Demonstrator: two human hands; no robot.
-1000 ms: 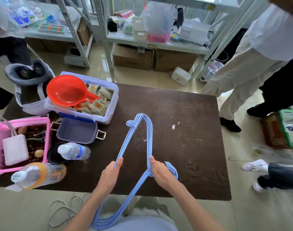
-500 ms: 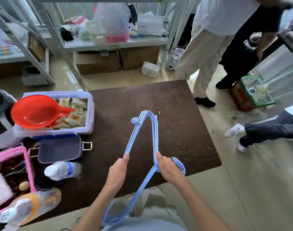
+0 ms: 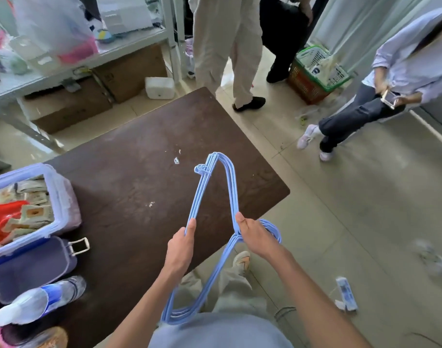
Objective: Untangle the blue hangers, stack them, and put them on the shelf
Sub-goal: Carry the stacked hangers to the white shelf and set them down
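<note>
Several blue hangers [image 3: 228, 182] are stacked flat together and held up over the near right corner of the dark brown table [image 3: 139, 172]. My left hand [image 3: 181, 244] grips the bundle's left side. My right hand [image 3: 252, 234] grips the neck, where the hooks [image 3: 274, 231] curl out to the right. One end of the bundle points away from me over the table; the other end [image 3: 174, 315] hangs down against my body. A grey metal shelf [image 3: 71, 64] stands beyond the table at the upper left, loaded with bags and boxes.
On the table's left stand a clear bin [image 3: 59, 197] of packets with a red scoop, a purple lid [image 3: 34, 270] and a water bottle [image 3: 39, 302]. Cardboard boxes [image 3: 129, 71] sit under the shelf. People stand and sit at the right, beside a basket [image 3: 315, 71].
The view has swung to the right, so the table and bins slid left. Both hands keep the same hold on the hanger bundle, now over the table's right corner.
</note>
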